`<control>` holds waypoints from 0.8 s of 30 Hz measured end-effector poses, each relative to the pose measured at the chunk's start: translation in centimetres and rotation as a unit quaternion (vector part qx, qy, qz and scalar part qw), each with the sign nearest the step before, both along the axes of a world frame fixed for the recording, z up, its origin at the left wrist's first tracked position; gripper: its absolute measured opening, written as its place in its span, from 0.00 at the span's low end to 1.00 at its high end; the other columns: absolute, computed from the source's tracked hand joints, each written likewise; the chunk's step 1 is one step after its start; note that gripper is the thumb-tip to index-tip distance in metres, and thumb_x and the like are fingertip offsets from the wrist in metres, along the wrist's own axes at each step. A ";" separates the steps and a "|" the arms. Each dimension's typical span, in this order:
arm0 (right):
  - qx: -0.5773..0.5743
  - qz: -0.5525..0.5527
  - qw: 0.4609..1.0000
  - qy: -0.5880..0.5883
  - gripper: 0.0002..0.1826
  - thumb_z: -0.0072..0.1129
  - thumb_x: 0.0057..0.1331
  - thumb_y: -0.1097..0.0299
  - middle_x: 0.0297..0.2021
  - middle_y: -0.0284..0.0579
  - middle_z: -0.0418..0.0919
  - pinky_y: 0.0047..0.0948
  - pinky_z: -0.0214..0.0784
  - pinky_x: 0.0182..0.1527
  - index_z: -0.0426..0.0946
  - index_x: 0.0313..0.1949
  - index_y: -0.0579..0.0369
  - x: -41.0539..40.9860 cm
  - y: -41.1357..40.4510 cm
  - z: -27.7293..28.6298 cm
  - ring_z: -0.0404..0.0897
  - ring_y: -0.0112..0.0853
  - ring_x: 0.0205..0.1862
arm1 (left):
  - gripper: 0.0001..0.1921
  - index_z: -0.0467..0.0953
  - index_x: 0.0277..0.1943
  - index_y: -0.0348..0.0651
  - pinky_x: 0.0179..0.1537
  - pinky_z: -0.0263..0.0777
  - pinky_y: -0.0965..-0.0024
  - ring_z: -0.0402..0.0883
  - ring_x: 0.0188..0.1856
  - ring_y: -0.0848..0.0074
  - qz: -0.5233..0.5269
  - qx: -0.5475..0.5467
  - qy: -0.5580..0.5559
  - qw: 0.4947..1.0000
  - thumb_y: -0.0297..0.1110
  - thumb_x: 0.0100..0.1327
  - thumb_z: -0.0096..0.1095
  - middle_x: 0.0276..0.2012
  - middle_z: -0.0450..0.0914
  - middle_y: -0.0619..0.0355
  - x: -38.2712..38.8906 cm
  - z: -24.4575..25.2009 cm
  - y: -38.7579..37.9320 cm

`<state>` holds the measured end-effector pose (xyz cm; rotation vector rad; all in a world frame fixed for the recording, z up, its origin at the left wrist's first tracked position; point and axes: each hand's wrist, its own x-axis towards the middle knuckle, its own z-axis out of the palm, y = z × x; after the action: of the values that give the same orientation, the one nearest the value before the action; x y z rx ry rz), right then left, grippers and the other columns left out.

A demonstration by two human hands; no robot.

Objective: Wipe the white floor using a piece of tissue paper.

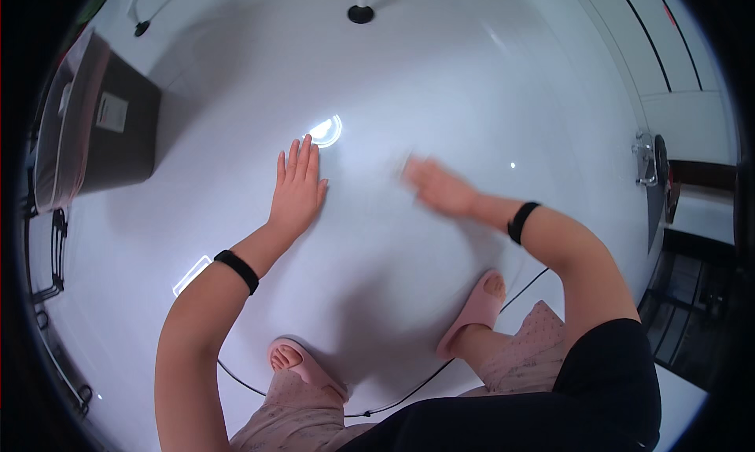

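Observation:
My left hand (298, 182) is held palm down over the glossy white floor (377, 240), its fingers stretched out and its thumb apart. Nothing is in it. To the right, my right hand (439, 184) is blurred by motion, and how its fingers are set is unclear. I make out no object in that hand. A black band sits on each forearm, the left band (237, 271) and the right band (523, 222). Below the hands are my feet in pink slippers, the left slipper (309, 369) and the right slipper (473, 313).
A grey bin (127, 139) with a translucent liner stands at the left. Behind my feet a black cable (413, 391) crosses the floor. A white leg with a black foot (360, 14) stands at the far side. White cabinets (678, 119) line the right, and a black metal rack (57, 251) the left.

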<state>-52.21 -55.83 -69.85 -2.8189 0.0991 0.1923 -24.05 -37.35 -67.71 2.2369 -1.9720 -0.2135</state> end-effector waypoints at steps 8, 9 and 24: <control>-0.110 -0.458 0.882 0.020 0.25 0.40 0.69 0.57 0.57 0.60 0.68 0.51 0.52 0.64 0.68 0.55 0.65 -1.9 -20.8 -2.9 0.61 0.53 0.64 | 0.36 0.46 0.68 0.28 0.70 0.33 0.47 0.39 0.73 0.51 0.025 0.053 0.011 0.998 0.42 0.66 0.49 0.71 0.43 0.42 -3.5 -2.5 -3.7; -0.078 -0.425 0.901 0.025 0.22 0.41 0.68 0.57 0.56 0.59 0.69 0.53 0.51 0.63 0.71 0.51 0.64 4.6 -16.3 -1.2 0.62 0.53 0.63 | 0.37 0.46 0.68 0.28 0.70 0.32 0.47 0.38 0.73 0.51 0.046 0.085 -0.016 0.995 0.43 0.66 0.49 0.71 0.43 0.43 -2.2 -2.0 -1.5; -0.045 -0.334 0.941 0.012 0.26 0.47 0.67 0.58 0.62 0.56 0.62 0.57 0.43 0.66 0.63 0.61 0.59 6.1 -17.2 -0.8 0.55 0.50 0.67 | 0.34 0.48 0.68 0.30 0.71 0.35 0.47 0.41 0.73 0.52 0.038 0.045 0.001 0.998 0.33 0.61 0.47 0.71 0.47 0.44 -2.7 -3.0 -1.9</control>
<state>-46.08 -73.04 -70.61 -2.6850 1.0684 0.0619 -26.77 -39.29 -70.69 2.3601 -1.9075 -0.3012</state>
